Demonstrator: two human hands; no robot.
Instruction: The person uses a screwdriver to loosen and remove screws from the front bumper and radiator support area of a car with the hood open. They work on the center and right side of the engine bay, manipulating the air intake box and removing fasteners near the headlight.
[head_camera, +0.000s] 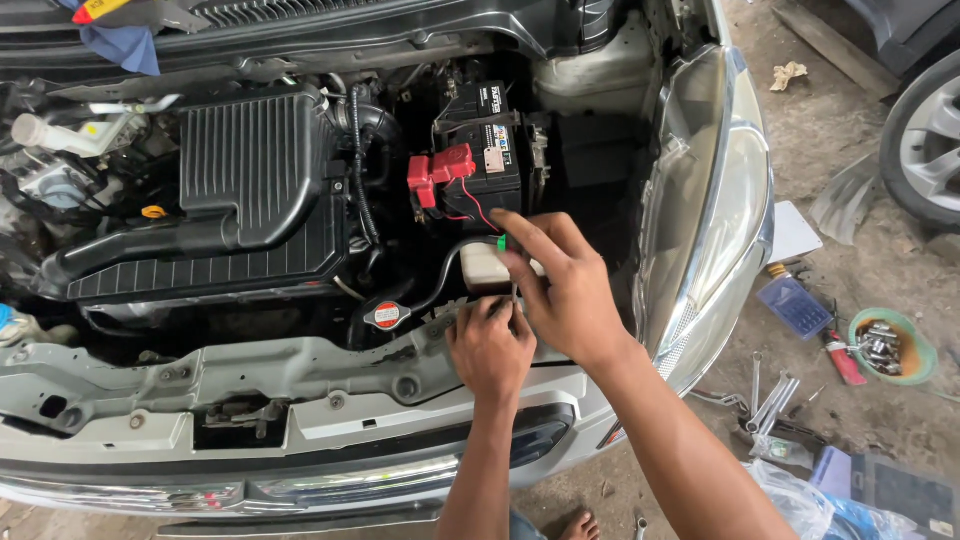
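Just in front of the battery, your right hand pinches a small green-tipped part over the white plastic reservoir while your left hand curls closed beside it; judge it light, rigid, brittle, so grip its body.

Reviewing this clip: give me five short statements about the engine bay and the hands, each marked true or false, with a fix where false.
1. Both hands work at the bay's front edge, near the white reservoir. True.
2. The battery has a blue terminal cover. False: the cover is red.
3. The right hand pinches something small and green. True.
4. The left hand rests on the headlight. False: it is at the front panel, beside the right hand.
5. Wrenches lie on the ground by the car. True.
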